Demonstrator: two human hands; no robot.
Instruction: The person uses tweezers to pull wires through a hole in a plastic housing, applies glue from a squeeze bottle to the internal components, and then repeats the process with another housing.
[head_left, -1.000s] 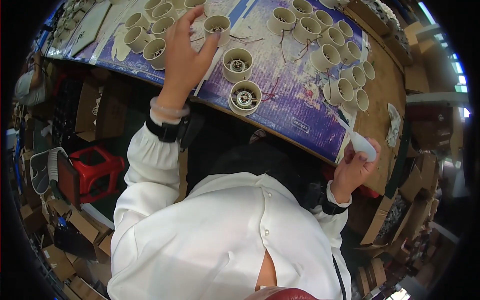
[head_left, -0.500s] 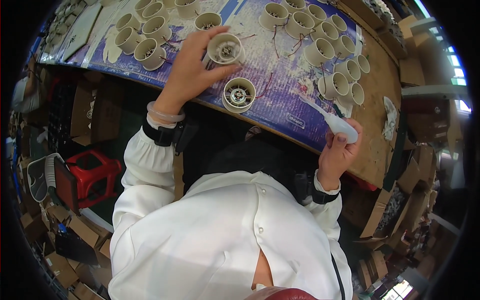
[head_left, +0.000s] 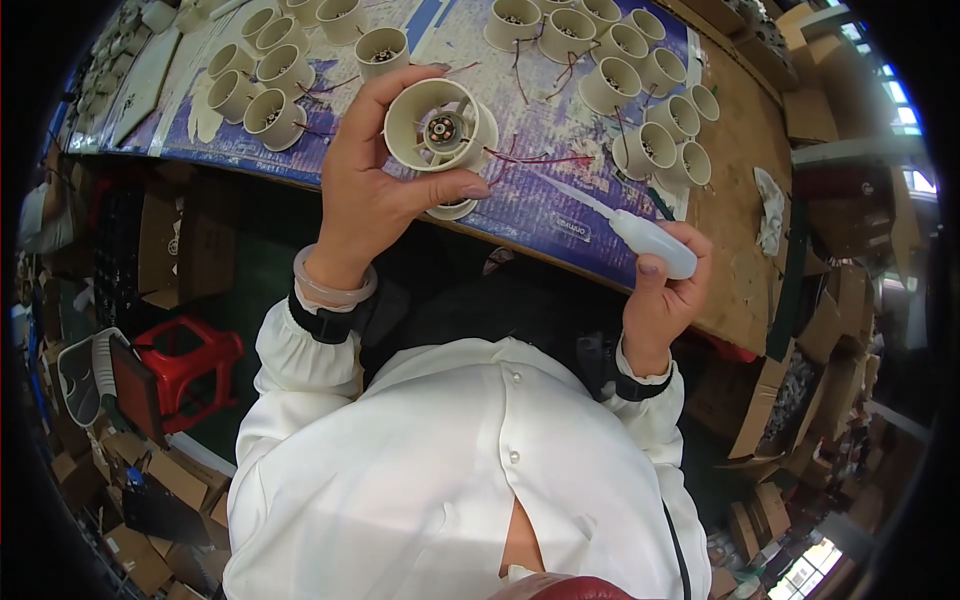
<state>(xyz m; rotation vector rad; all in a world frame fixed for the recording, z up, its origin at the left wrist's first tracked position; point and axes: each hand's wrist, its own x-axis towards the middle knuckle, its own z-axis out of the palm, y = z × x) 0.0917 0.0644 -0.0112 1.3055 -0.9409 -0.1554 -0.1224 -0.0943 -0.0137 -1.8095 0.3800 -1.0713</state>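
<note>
My left hand point(head_left: 365, 190) grips a cream round fan housing point(head_left: 440, 128) just above the table's near edge, its open mouth tilted toward me. A small dark motor with copper windings sits inside it, and red wires trail off to the right. Below and partly hidden by that hand is another housing point(head_left: 455, 210), resting at the table edge. My right hand point(head_left: 668, 295) is closed around a translucent white squeeze bottle point(head_left: 655, 245). Its long thin nozzle points up and left toward the held housing, without touching it.
Several similar cream housings point(head_left: 612, 85) with thin wires stand at the table's far right, and more housings point(head_left: 272, 118) at the far left. A purple printed sheet point(head_left: 540, 215) covers the tabletop. A white cloth point(head_left: 770, 210) lies at the right. A red stool point(head_left: 190, 365) stands on the floor.
My left hand has raised the fan housing toward me and tilted it, now covering most of the housing at the edge. The bottle has shifted slightly left, its nozzle lying flatter.
</note>
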